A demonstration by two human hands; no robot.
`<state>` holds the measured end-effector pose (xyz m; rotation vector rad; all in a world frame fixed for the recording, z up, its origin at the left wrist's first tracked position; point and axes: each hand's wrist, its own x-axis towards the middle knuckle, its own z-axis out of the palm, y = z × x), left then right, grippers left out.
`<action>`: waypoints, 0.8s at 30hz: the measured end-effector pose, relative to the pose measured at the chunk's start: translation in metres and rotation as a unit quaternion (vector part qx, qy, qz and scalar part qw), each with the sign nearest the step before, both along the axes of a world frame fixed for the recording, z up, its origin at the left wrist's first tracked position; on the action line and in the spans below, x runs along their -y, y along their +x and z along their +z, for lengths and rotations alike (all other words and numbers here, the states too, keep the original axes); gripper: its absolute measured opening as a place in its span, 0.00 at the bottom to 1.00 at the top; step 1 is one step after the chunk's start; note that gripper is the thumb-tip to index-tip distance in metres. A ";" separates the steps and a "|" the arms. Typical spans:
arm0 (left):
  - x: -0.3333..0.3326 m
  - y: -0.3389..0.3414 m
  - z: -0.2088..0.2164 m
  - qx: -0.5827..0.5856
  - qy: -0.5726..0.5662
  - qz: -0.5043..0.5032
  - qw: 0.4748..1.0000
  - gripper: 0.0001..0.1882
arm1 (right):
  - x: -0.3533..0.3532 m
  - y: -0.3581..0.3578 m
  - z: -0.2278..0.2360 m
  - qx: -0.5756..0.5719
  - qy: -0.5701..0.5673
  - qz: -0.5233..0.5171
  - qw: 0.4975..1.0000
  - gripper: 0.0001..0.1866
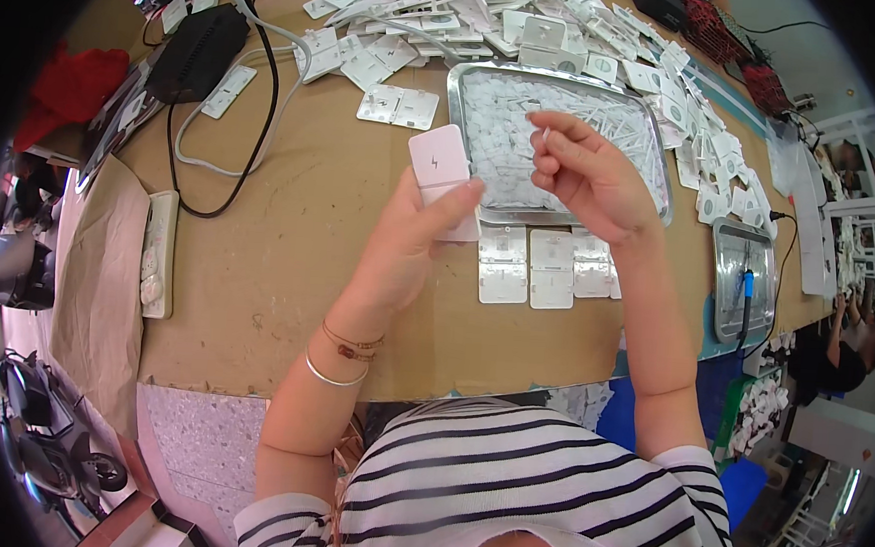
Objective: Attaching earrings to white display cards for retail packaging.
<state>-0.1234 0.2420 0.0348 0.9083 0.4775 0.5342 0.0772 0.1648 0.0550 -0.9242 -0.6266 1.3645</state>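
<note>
My left hand (405, 233) is wrapped round a white flat plastic plate (437, 159) marked with a small dark bolt shape, its thumb pressed on the front. To the right, my right hand (596, 175) is closed in a pinch over a metal tray (559, 220). A small white sliver shows at those fingertips, too small to name. Many small white plastic pieces (502, 112) fill the tray. Just in front of it, several white hinged plates (552, 271) lie side by side, and another opened plate (398, 107) rests at its left.
A large heap of white plates (443, 13) covers the far side of the table (285, 304). On the right, a smaller metal tray (723, 326) holds a blue-tipped tool (748, 285). To the left are a black box (198, 53), looping cables (268, 93) and a power strip (159, 256).
</note>
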 end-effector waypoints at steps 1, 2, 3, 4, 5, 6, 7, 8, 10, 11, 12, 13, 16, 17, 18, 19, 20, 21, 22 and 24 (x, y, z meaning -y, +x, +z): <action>0.000 -0.001 0.000 -0.002 0.000 0.001 1.000 0.20 | 0.004 -0.006 0.002 0.060 -0.020 -0.014 0.998 0.09; 0.001 -0.002 0.000 -0.029 0.004 -0.014 0.999 0.21 | 0.006 -0.010 0.003 0.089 -0.033 -0.020 0.995 0.09; 0.001 -0.003 0.000 -0.056 0.009 -0.031 0.998 0.23 | 0.009 -0.016 0.005 0.088 -0.032 -0.019 0.995 0.09; -0.001 -0.004 -0.003 -0.057 0.009 -0.030 0.998 0.23 | 0.010 -0.023 0.009 0.139 -0.037 -0.027 0.989 0.08; -0.004 -0.006 -0.010 0.000 -0.031 -0.055 0.998 0.24 | 0.012 -0.030 0.012 0.190 -0.041 -0.035 0.980 0.08; -0.005 -0.007 -0.012 0.059 -0.070 -0.080 0.993 0.26 | 0.013 -0.035 0.015 0.228 -0.033 -0.039 0.972 0.09; -0.005 -0.006 -0.013 0.059 -0.070 -0.080 0.993 0.26 | 0.014 -0.039 0.017 0.228 -0.033 -0.038 0.972 0.09; -0.003 -0.005 -0.010 0.062 -0.079 -0.080 0.992 0.27 | 0.015 -0.043 0.018 0.276 -0.017 -0.053 0.960 0.10; -0.001 -0.003 -0.005 0.066 -0.089 -0.078 0.991 0.28 | 0.015 -0.044 0.017 0.323 0.000 -0.065 0.944 0.11; 0.000 -0.002 -0.003 0.066 -0.088 -0.085 0.990 0.28 | 0.016 -0.043 0.015 0.369 0.032 -0.059 0.927 0.12; 0.000 -0.002 -0.002 0.066 -0.087 -0.092 0.990 0.28 | 0.016 -0.043 0.014 0.413 0.064 -0.053 0.907 0.13; 0.000 -0.002 -0.002 0.066 -0.088 -0.090 0.990 0.28 | 0.016 -0.046 0.015 0.413 0.064 -0.051 0.907 0.13; 0.000 -0.003 -0.003 0.078 -0.084 -0.125 0.985 0.27 | 0.013 -0.062 0.014 0.332 0.012 -0.098 0.938 0.13; 0.001 -0.004 -0.001 0.062 -0.072 -0.125 0.988 0.27 | 0.012 -0.068 0.013 0.351 0.009 -0.132 0.927 0.12; 0.002 -0.003 0.000 0.047 -0.062 -0.127 0.989 0.28 | 0.011 -0.071 0.011 0.371 0.004 -0.167 0.913 0.12; 0.003 -0.002 0.001 0.047 -0.063 -0.126 0.989 0.28 | 0.010 -0.072 0.009 0.372 0.003 -0.166 0.913 0.12; 0.004 -0.002 0.002 0.038 -0.045 -0.122 0.991 0.28 | 0.010 -0.073 0.007 0.371 -0.003 -0.184 0.910 0.12; 0.005 -0.002 0.003 0.027 -0.026 -0.117 0.992 0.28 | 0.009 -0.075 0.004 0.369 -0.008 -0.200 0.908 0.12; 0.006 -0.001 0.003 0.027 -0.027 -0.117 0.992 0.28 | 0.009 -0.075 0.002 0.369 -0.009 -0.200 0.908 0.12; 0.006 -0.001 0.003 0.027 -0.025 -0.118 0.992 0.29 | 0.007 -0.078 -0.003 0.345 0.016 -0.230 0.910 0.14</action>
